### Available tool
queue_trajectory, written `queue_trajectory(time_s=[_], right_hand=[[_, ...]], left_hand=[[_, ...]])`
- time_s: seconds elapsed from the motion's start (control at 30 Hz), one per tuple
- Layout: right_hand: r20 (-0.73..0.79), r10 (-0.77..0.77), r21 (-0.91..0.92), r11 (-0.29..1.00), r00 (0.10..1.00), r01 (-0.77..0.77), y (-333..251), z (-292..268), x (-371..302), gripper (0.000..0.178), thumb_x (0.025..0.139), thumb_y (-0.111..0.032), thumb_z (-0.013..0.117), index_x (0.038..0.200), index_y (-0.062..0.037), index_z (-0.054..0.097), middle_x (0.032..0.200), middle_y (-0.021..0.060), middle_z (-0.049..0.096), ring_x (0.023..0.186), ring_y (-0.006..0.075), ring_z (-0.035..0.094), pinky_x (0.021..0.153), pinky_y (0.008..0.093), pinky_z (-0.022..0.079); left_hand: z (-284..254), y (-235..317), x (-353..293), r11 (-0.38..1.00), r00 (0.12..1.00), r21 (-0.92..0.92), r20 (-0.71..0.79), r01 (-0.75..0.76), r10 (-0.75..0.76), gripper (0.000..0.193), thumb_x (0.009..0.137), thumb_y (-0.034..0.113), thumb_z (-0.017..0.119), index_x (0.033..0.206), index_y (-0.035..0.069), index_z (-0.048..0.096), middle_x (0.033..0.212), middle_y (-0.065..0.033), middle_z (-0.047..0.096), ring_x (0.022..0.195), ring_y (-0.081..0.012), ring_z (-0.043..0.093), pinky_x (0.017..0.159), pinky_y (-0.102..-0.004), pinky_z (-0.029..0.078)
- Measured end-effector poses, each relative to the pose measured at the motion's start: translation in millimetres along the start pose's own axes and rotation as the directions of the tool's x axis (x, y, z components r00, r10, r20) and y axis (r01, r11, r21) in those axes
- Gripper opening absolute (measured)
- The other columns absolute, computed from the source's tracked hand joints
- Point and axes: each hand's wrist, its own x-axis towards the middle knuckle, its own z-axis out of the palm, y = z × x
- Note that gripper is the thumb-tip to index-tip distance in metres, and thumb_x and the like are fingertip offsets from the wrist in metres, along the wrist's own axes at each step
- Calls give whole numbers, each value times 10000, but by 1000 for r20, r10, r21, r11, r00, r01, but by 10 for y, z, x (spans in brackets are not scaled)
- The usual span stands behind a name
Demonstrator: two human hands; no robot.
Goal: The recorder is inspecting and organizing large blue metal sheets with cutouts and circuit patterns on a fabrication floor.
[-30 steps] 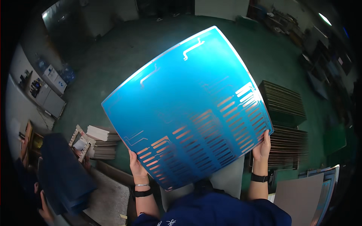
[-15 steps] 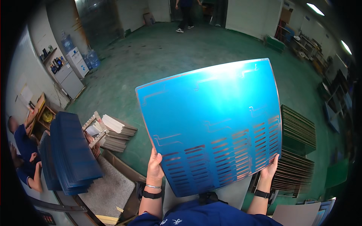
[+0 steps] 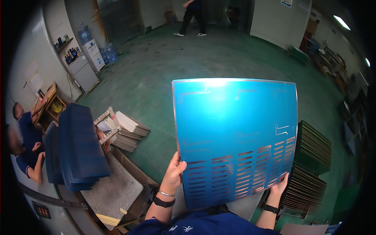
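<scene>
A large blue circuit board panel (image 3: 235, 117), with copper lines and rows of copper-coloured slots, is held up before me, tilted and catching a bright glare near its top edge. My left hand (image 3: 175, 172) grips its left edge low down, the thumb lying on the face. At the lower right corner, my right hand (image 3: 279, 185) is closed round the edge, its fingers partly hidden behind the panel.
On the right, boards stand upright in a far rack (image 3: 315, 147) and a near rack (image 3: 305, 188). Blue panels (image 3: 82, 149) stand on the left beside a grey mat (image 3: 113, 192). Two people sit at far left; another person (image 3: 192, 15) walks across the green floor (image 3: 156, 62).
The panel has turned more square to me, its top edge now nearly level and a little lower. Both hands keep their grip. The far person has stepped, legs now wide apart.
</scene>
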Motion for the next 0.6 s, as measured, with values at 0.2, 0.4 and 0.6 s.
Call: queue_trajectory(time_s=[0.2, 0.4, 0.6], right_hand=[[-70, 3, 8, 1000, 998, -2, 46, 67, -54, 352, 919, -295, 482, 1154, -36, 525, 1188, 102, 548, 1072, 271, 508, 950, 418, 405], [-22, 19, 6, 1000, 1000, -19, -2, -54, -19, 393, 926, -313, 455, 1202, -38, 510, 1236, 108, 533, 1125, 276, 497, 982, 438, 383], [17, 15, -49, 999, 1000, -14, -29, -115, 8, 387, 920, -317, 471, 1184, -38, 515, 1203, 104, 546, 1087, 268, 510, 953, 419, 405]], left_hand=[[39, 21, -29, 1000, 1000, 14, 7, 13, -13, 545, 847, 233, 625, 1291, 36, 381, 1157, -54, 522, 1042, -132, 509, 881, -282, 421], [74, 16, -12, 1000, 1000, 21, 6, 20, -20, 513, 848, 219, 621, 1271, 35, 396, 1150, -53, 517, 1054, -130, 494, 895, -286, 410], [15, 10, -17, 1000, 999, 14, 29, 22, -23, 507, 852, 215, 616, 1272, 37, 395, 1141, -53, 528, 1045, -138, 507, 899, -289, 416]])
